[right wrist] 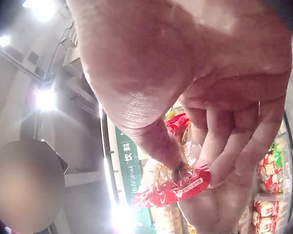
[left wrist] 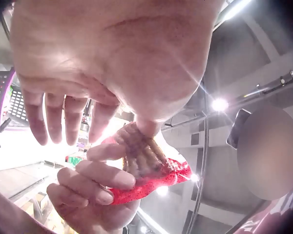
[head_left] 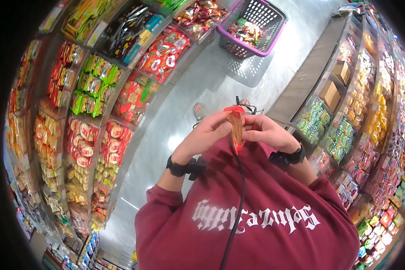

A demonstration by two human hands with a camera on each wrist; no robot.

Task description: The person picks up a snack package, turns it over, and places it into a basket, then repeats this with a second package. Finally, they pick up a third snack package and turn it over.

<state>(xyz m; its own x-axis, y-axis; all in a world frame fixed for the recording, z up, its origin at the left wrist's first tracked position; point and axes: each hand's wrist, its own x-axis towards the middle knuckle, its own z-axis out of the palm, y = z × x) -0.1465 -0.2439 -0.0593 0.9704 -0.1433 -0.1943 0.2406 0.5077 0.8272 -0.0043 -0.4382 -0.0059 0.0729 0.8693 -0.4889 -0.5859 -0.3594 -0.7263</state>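
Observation:
A small clear snack packet (head_left: pixel 236 128) with red ends and brown strips inside is held upright in front of the chest. My left hand (head_left: pixel 206 136) pinches its left side, with the thumb on the near face. On the other side my right hand (head_left: pixel 271 133) pinches the packet between thumb and fingers. In the left wrist view the brown strips (left wrist: pixel 144 158) show through the clear film, and the right hand's curled fingers overlap the red edge. The right wrist view shows the right thumb pressed against the packet's red printed end (right wrist: pixel 178 195).
A grey basket (head_left: pixel 274 33) with a purple rim stands on the floor ahead, with snack packets (head_left: pixel 246 32) in it. Shelves of bagged snacks (head_left: pixel 92 85) line the left side, and more shelves (head_left: pixel 355 108) run along the right. A black cable (head_left: pixel 240 193) hangs down the maroon shirt.

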